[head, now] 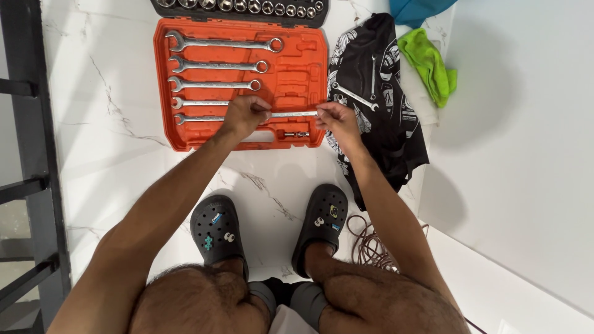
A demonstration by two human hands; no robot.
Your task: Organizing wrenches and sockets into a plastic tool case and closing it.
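An orange tool case (309,55) lies open on the white marble floor, with several silver wrenches (216,65) set in its slots. My left hand (245,115) rests over the lower slots and pinches one end of a long thin silver bar (294,114). My right hand (334,119) grips the bar's other end at the case's right edge. The bar lies level between both hands, just above the tray. A small silver adapter (296,134) sits in a slot below the bar.
A black patterned cloth (377,99) with loose wrenches (352,98) on it lies right of the case. A green rag (430,65) and a blue item (411,9) sit beyond. A socket row (247,6) tops the case. Coiled cable (371,247) lies by my right foot. A dark metal frame (28,154) stands left.
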